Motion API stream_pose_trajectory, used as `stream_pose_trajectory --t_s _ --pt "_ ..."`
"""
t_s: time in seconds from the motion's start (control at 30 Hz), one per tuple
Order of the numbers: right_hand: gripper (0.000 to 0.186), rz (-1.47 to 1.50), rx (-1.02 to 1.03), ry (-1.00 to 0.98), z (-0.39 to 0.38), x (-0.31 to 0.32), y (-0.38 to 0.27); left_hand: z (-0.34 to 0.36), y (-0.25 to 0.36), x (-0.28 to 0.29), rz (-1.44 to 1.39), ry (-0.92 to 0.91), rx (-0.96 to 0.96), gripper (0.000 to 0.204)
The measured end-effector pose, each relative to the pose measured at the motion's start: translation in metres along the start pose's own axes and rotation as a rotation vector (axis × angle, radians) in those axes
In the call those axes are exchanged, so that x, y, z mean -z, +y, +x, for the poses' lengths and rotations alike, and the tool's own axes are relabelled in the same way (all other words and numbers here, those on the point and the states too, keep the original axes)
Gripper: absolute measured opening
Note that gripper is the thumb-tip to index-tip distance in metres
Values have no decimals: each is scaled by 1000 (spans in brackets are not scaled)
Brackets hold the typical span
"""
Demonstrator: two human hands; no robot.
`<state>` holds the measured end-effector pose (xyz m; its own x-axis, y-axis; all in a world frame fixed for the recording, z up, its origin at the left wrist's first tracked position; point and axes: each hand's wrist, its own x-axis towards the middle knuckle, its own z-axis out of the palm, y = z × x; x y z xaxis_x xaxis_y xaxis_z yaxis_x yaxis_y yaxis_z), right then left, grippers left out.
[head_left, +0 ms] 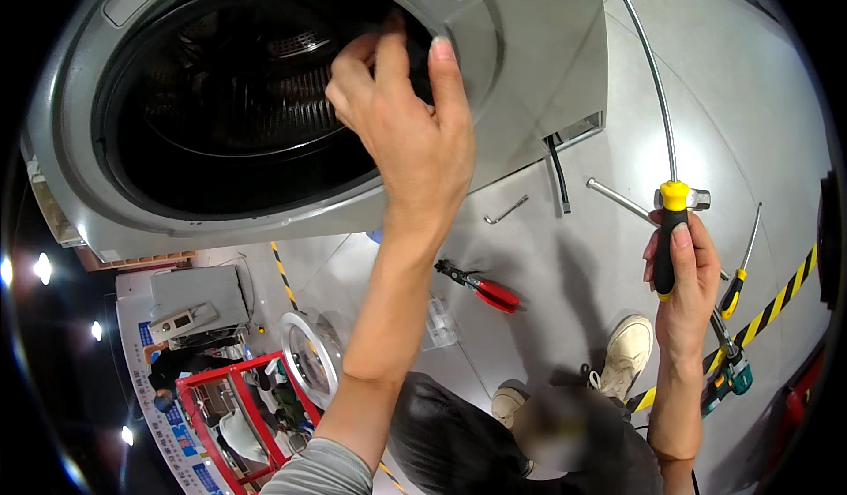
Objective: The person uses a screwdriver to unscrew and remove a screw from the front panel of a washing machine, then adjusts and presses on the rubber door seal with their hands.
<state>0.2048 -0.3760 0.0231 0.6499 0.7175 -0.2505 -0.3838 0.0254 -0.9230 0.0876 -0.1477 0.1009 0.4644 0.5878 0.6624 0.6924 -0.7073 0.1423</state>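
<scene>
My left hand [401, 124] is at the right side of the round opening of a grey washing machine [538, 71], fingers bent and apart against the dark rubber gasket [159, 177]; some fingertips are hard to make out. Inside is the dark metal drum [291, 98]. My right hand [684, 266] grips a long screwdriver [672, 239] by its black-and-yellow handle, shaft pointing upward in the picture. Just behind it are a long metal bar [618, 195] and a metal tool head [697, 199]; whether I touch them I cannot tell.
Red-handled pliers [494, 294], a small wrench [505, 210], a smaller screwdriver [734, 288] and a green drill [737, 376] lie on the floor beside striped tape [785, 292]. A round door [318, 354] is at lower left, near a red frame [225, 376] and another person [168, 371].
</scene>
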Motion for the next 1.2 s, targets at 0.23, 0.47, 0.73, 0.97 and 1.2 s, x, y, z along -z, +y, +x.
stream_pose_trajectory --t_s 0.23,0.47,0.73,0.97,1.2 --pt "42 0 2 10 2 -11 -9 33 15 4 -1081 37 199 23" --pt "41 35 24 14 2 -7 -11 45 -7 3 -1128 -142 344 25" --pt "40 23 48 21 -5 2 -11 57 -28 3 -1166 -231 288 27" --pt "42 18 66 -46 -6 0 -19 56 -30 -2 -1147 -242 219 27" --pt "43 -143 150 -61 -16 -13 -30 59 -37 -8 -1088 -217 164 25"
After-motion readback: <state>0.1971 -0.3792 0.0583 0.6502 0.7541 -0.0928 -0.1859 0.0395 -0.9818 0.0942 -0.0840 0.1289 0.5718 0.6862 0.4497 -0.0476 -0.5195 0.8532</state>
